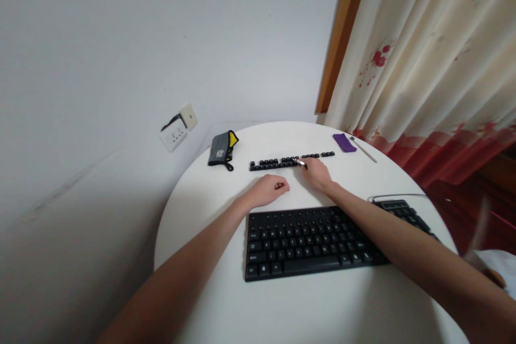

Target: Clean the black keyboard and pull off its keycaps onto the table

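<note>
A black keyboard (306, 242) lies on a round white table (226, 301) in front of me. Beyond it runs a row of loose black keycaps (274, 163). My right hand (316, 173) reaches over the keyboard to that row, its fingers pinched on a small thin metal tool whose tip touches the keycaps. Between the keyboard and the row, my left hand (269, 190) rests on the table as a loose fist, and nothing shows in it.
A grey and yellow pouch (221, 149) lies at the table's far left. A purple cloth (344, 142) and a thin stick (363, 150) lie at the far right. A wall socket (177, 128) is on the wall. A curtain (427, 59) hangs at the right.
</note>
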### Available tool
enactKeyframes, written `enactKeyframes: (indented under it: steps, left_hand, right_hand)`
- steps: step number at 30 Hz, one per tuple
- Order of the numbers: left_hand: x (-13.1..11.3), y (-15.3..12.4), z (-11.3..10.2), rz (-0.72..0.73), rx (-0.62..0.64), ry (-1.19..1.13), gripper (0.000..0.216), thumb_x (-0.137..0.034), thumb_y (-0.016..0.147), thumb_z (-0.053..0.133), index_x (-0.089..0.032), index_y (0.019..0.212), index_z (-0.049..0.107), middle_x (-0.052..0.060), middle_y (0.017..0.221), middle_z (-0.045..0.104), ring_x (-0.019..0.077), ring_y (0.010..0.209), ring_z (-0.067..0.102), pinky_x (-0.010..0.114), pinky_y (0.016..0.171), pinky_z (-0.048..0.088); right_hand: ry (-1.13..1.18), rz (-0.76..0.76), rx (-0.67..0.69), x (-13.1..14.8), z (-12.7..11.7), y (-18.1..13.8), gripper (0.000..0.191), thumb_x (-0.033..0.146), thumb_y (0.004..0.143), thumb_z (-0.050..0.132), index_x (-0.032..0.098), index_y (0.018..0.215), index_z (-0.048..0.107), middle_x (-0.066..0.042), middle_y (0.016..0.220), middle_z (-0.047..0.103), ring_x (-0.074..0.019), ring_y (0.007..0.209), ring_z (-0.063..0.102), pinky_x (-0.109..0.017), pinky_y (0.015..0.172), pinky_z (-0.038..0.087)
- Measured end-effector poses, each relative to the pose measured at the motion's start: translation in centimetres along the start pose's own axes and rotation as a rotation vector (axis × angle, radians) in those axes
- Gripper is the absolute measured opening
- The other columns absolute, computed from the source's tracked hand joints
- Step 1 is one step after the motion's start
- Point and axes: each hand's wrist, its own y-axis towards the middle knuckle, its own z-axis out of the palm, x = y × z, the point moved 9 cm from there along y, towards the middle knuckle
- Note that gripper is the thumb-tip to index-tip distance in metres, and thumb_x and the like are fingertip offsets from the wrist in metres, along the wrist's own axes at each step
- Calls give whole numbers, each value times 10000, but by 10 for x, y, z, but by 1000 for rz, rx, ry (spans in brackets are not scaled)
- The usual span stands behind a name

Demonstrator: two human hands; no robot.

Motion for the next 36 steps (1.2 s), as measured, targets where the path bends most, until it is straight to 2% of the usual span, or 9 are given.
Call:
enactKeyframes:
  steps: [7, 11, 16, 36]
  left_hand:
    - [1, 1, 1, 1, 3, 11, 215, -282, 873, 548, -170, 851, 730, 17, 723, 680, 156, 667, 577, 246, 615, 397]
    - [0, 1, 1, 6, -1, 3, 222, -285, 878, 544, -167, 856, 731, 21, 735, 684, 159, 679, 585, 247, 620, 401]
    - [-2, 1, -1, -4, -2, 4, 217, -278, 876, 546, -169, 859, 733, 19, 732, 684, 159, 677, 588, 250, 623, 400]
    - [-2, 1, 1, -18, 9, 23, 205, -256, 880, 546, -164, 865, 728, 15, 717, 669, 148, 672, 570, 245, 624, 382]
  right_hand:
    - [4, 38, -22, -2, -3, 0, 344, 175, 916, 444, 257, 1142, 691, -83, 1121, 721, -252, 1004, 656, -294, 794, 448]
    - [3, 132, -67, -16, -9, 1, 321, 227, 932, 433, 210, 1143, 674, -114, 1086, 720, -248, 979, 655, -286, 772, 443]
    - [14, 229, -38, -34, -3, 3, 252, 279, 902, 506, 173, 995, 714, -132, 951, 732, -240, 889, 670, -272, 710, 442]
    - [-8, 193, -14, -33, 9, 11, 205, 268, 881, 524, 183, 946, 698, -115, 958, 720, -236, 880, 665, -273, 716, 440]
